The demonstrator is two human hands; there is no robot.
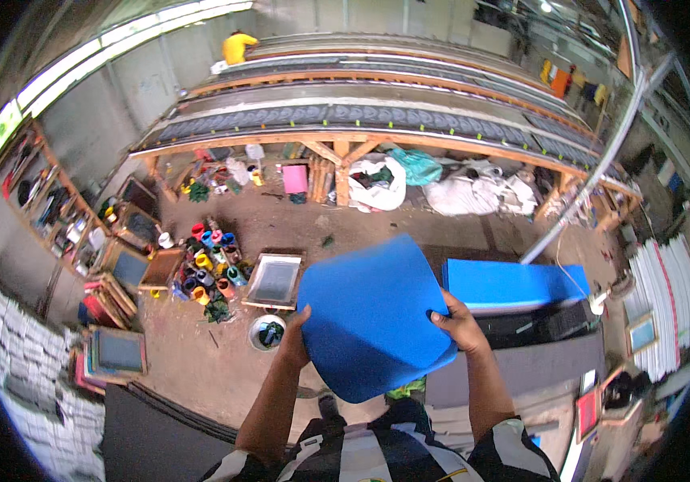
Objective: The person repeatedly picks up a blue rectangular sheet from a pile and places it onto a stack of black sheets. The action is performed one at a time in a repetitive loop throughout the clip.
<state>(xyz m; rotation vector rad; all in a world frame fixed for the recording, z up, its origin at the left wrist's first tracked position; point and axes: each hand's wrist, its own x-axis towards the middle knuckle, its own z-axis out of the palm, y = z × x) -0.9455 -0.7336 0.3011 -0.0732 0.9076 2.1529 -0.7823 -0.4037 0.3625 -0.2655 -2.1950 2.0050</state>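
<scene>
Blue sheet (373,313): one, bent in a curve, held up above the floor (208,371), before the body. Left hand (295,341): at the sheet's 9 o'clock edge, fingers grasping it. Right hand (459,323): at its 3 o'clock edge, grasping likewise, thumb on the upper face, remaining fingers largely hidden behind.

Positions reckoned from the sheet:
Blue stack (513,281): flat, between 2 and 3 o'clock.
Frame (275,281): wood-edged, 10 o'clock.
Pots (212,269): cluster, various colours, 10 o'clock, beyond the frame.
Bucket (268,332): 9 o'clock.
Table (264,140): long, wooden, 12 o'clock, well apart.
Person (236,48): yellow top, 11 o'clock, distant.
</scene>
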